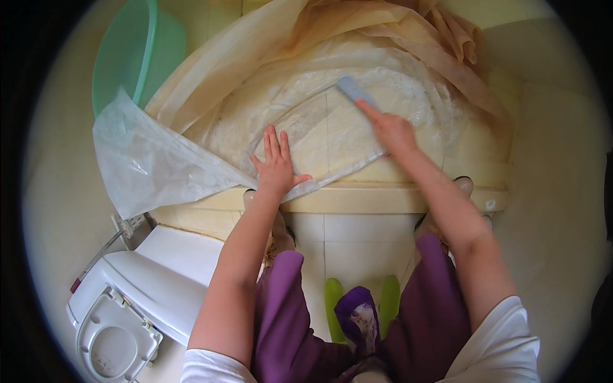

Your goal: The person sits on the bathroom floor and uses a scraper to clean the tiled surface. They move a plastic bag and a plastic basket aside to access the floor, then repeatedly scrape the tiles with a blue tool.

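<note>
My left hand lies palm down with spread fingers on a wet, clear plastic sheet, close to the sheet's near edge. In my right hand is a blue-grey brush, held against the sheet farther from me; its underside is hidden. Whitish suds or water seem to coat the plastic around it. Towards the left, a loose corner of plastic folds over the ledge. Bunched brownish translucent sheeting curves around the far side.
A green plastic basin leans at the far left. A raised ledge runs before my feet. At the lower left stands a white toilet, with a long-handled tool beside it. Green slippers rest on the tiled floor.
</note>
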Available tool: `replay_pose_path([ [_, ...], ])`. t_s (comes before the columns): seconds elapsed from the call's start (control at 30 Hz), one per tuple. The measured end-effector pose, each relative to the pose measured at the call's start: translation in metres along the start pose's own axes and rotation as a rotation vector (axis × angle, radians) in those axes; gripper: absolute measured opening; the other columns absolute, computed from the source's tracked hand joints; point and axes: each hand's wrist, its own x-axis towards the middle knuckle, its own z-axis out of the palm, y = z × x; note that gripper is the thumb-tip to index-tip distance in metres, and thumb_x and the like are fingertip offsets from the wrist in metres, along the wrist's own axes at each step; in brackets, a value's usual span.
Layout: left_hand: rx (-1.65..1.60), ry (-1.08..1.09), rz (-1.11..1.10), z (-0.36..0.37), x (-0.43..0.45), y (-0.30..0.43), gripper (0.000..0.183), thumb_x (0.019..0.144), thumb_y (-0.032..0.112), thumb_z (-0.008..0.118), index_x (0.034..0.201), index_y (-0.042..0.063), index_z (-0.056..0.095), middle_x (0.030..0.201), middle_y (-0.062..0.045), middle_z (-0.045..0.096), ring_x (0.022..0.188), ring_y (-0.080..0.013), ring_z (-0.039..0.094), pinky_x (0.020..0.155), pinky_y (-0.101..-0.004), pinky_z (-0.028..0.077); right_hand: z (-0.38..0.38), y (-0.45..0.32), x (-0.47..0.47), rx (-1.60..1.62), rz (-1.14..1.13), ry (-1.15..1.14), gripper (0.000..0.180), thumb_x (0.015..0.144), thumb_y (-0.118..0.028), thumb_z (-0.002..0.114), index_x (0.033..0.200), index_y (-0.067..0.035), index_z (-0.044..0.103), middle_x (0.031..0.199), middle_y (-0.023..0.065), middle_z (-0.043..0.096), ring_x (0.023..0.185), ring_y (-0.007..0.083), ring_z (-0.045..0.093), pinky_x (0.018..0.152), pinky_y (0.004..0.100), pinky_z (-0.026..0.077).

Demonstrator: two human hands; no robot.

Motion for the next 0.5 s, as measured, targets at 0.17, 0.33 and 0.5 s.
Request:
replay_pose_path([
  [0.17,-0.017,0.005,0.031,-0.005,0.005,0.009,0.132,0.054,0.064,0.078,0.150,0.003,0.011,0.157,-0.018,-0.004,0.146,-0.0309,0.000,0.098,-0.0718,0.027,0.057,-0.019,-0.023,-0.405,-0.511,0.013,0.069,0.083,-0.008,0.052,0.143,-0.038,0.036,0.068,0.0105,0.061,0.059,0.0276,0.064,0.052,0.0396,0.053],
  [0.33,-0.001,0.022,0.002,0.004,0.000,-0.001,0.132,0.054,0.065,0.077,0.150,0.004,0.010,0.157,-0.018,-0.005,0.146,-0.0301,-0.001,0.099,-0.0715,0.026,0.026,-0.013,-0.002,-0.294,-0.224,0.106,0.063,0.085,-0.008,0.050,0.139,-0.039,0.042,0.069,0.0111,0.061,0.053,0.0317,0.062,0.048,0.0416,0.051],
  [0.5,0.009,-0.008,0.011,-0.004,0.006,0.001,0.132,0.054,0.066,0.077,0.150,0.005,0.010,0.157,-0.018,-0.004,0.146,-0.0307,-0.001,0.099,-0.0714,0.026,0.060,-0.044,-0.034,-0.297,-0.523,-0.213,0.055,0.089,-0.011,0.046,0.141,-0.030,0.042,0.078,0.0180,0.064,0.064,0.0332,0.065,0.056,0.0436,0.054],
])
